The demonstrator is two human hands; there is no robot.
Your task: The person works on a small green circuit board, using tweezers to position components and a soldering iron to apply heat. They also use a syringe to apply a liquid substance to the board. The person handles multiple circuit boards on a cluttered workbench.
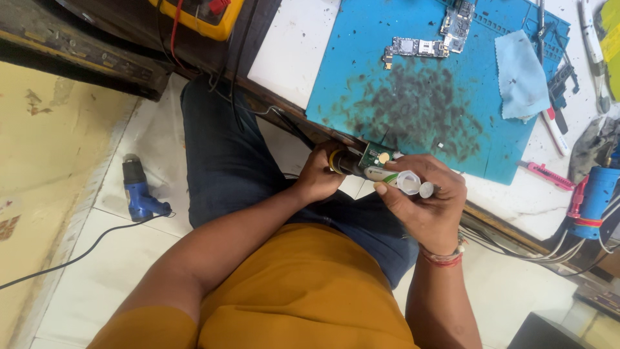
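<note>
Left hand [318, 178] closed around the dark handle of a tool [345, 163] with a yellow band; the tool's long axis runs from the fist toward the other hand, tip end meeting the small green board [372, 155]; whether the tip actually touches the board cannot be told.

Right hand [426, 200] clamped on a white tube [395, 179], thumb laid over its top, fingers curled beneath; the tube lies roughly level, its length parallel to the tool and just under it; one end points at the left fist, the clear rounded end sits toward the right-hand fingertips.

The board stands just above the tube, between the two hands and nearer the right; a pale round part shows on its face; which fingers carry it is hidden.

Both hands are held over the lap, just off the near edge of the blue mat [361, 52]; the two grips are near each other, almost touching at the board.

Outward: a dark smudged patch on the mat just beyond the hands; circuit boards [420, 46] at the mat's far side; a blue cloth [520, 76] past the right hand; a pink knife [547, 175] beside the mat's corner; a blue heat gun [139, 192] on the floor, well off beyond the left arm.
</note>
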